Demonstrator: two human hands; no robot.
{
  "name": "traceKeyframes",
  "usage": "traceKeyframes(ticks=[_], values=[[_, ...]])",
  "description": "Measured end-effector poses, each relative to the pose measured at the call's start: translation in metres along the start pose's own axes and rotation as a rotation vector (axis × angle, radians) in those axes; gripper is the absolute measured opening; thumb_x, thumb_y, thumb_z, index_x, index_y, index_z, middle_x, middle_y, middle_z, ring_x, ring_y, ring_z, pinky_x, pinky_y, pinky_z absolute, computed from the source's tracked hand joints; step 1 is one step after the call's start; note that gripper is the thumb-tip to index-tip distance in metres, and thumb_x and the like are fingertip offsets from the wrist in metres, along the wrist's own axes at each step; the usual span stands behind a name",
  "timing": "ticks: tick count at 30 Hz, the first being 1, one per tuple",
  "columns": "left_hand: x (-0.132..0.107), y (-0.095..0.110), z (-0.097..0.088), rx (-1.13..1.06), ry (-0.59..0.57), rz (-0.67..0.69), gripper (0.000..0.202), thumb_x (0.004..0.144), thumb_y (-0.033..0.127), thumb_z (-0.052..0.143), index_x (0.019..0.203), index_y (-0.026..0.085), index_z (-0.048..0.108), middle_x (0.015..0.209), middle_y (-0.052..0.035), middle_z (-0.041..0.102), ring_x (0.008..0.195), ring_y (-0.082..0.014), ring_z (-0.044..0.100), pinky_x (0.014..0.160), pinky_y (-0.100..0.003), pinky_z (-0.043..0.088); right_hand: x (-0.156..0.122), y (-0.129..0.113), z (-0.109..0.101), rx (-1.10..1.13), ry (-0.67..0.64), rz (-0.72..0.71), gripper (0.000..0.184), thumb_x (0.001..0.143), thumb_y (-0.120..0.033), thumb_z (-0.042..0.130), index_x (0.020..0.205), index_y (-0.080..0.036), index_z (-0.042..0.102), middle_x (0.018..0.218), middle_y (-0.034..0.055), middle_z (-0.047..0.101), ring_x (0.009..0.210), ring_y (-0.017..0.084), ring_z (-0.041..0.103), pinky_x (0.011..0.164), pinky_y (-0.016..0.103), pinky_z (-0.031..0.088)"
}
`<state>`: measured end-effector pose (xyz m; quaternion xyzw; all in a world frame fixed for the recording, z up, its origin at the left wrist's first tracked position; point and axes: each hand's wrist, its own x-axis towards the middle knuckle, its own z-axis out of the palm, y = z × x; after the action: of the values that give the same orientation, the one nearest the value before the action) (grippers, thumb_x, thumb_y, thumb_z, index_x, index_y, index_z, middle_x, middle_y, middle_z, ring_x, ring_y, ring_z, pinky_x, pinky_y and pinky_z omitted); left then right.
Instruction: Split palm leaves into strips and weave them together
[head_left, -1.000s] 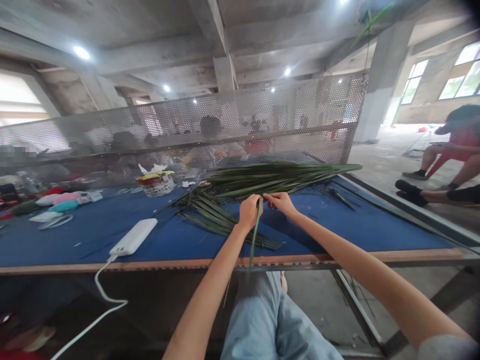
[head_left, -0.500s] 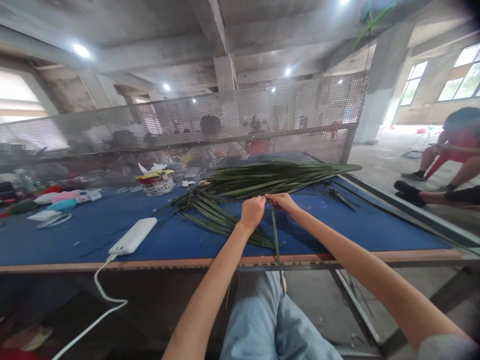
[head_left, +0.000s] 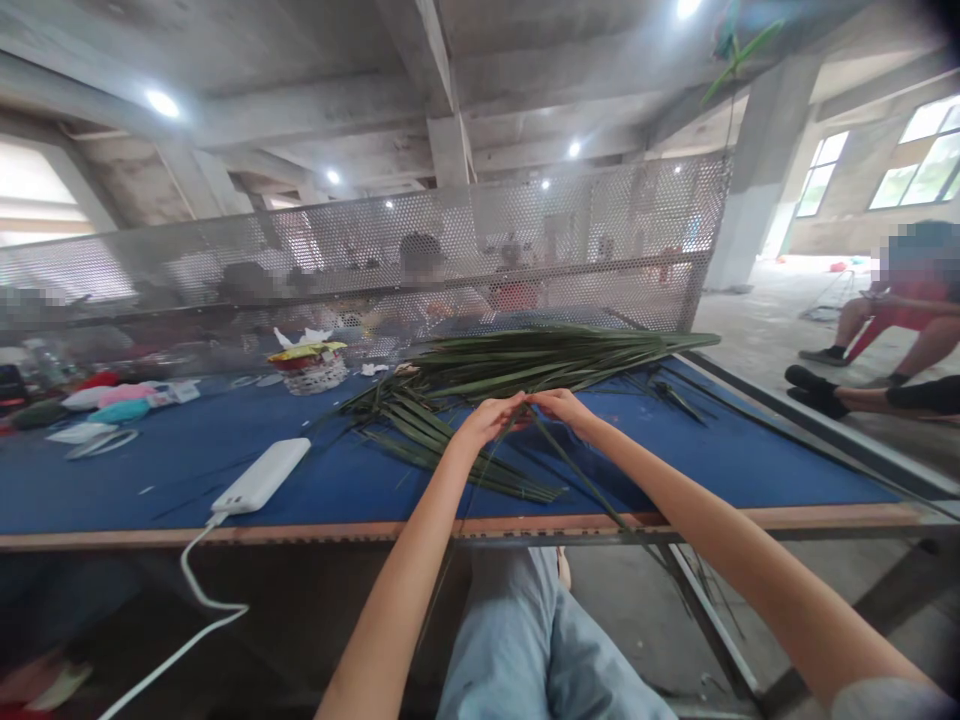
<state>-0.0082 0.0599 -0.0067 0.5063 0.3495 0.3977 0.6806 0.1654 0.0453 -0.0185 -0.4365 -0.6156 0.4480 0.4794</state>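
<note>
Just in front of the leaf pile, my left hand [head_left: 489, 418] and my right hand [head_left: 564, 407] meet with fingertips nearly touching. Both are closed on a long green leaf strip [head_left: 576, 466], which slants from the fingers down to the right over the table's front edge. A thinner strand hangs down to the left, beside my left forearm. The fingers hide the pinched part. Behind them lies a large pile of long green leaves [head_left: 540, 350], and a smaller bunch of leaves [head_left: 431, 435] spreads below and left of my left hand.
A white power bank [head_left: 262, 475] with a white cable lies on the blue table [head_left: 180, 430]. A white basket [head_left: 313, 374] stands farther back, with coloured bundles [head_left: 124, 402] at the far left. A perforated metal screen [head_left: 360, 262] borders the back. People sit at the right.
The leaf strip hung nearly straight down and now slants right. My left hand has shifted slightly left with its fingers less curled. A thin strand now shows on the left.
</note>
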Motion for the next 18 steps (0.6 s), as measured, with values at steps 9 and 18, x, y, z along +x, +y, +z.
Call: traceKeyframes(ticks=[9,18], values=[[0.005,-0.014,0.003,-0.050,0.128,0.005,0.009,0.064,0.009,0.078,0.070,0.010,0.072,0.072,-0.0049,0.070,0.071,-0.0141,0.065,0.084,-0.032,0.053,-0.001,0.000,0.001,0.008,-0.028,-0.018,0.045,0.062,-0.058,0.069,0.072,-0.014,0.068,0.049,-0.0067,0.037,0.047,0.007,0.026,0.048,0.025,0.016],[0.002,-0.017,0.009,0.022,0.078,0.079,0.021,0.054,0.016,0.085,0.068,0.008,0.072,0.071,-0.0068,0.070,0.064,-0.0139,0.063,0.079,-0.034,0.052,0.009,0.000,-0.018,0.389,0.200,-0.053,0.047,0.061,-0.053,0.075,0.089,-0.016,0.069,0.049,-0.0083,0.036,0.045,0.006,0.027,0.043,0.023,0.019]])
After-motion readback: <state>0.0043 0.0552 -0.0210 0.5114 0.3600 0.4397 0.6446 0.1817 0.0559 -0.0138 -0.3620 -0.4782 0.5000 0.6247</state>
